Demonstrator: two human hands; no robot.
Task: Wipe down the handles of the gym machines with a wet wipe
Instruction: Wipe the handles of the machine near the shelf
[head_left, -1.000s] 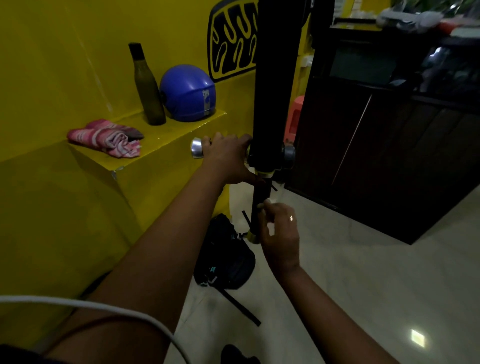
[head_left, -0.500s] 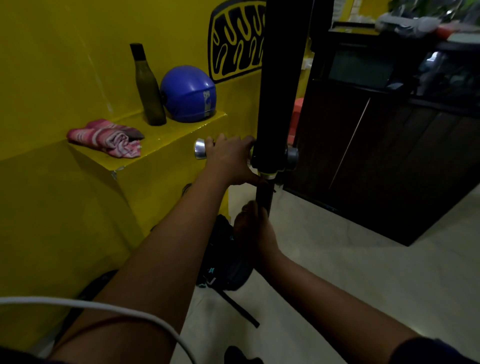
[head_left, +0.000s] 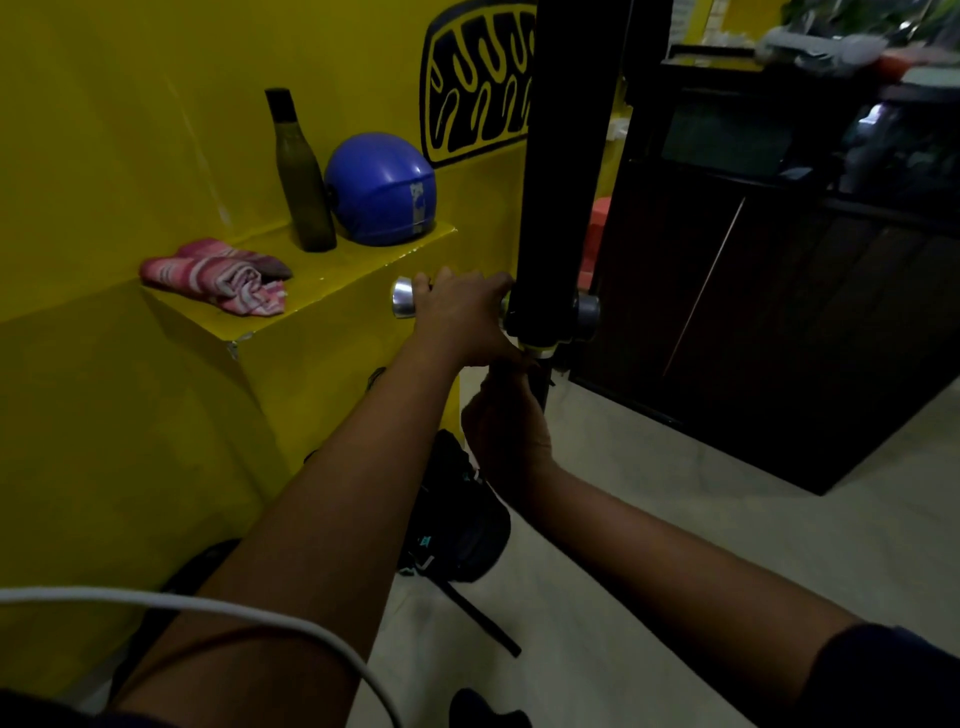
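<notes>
Silver-capped handle (head_left: 402, 304) gripped by left hand (head_left: 462, 317); right hand (head_left: 506, 426) just below, at black post (head_left: 561, 182), grip unclear.

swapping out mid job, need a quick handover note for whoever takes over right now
Left hand grips the chrome handle beside the black upright.
Right hand sits just below, in shadow by the thin rod under the upright; what it holds is unclear.
No wet wipe visible.
Done: cannot tell how much is wiped.
Left: find the wipe, finish this handle, then the other machines.
</notes>
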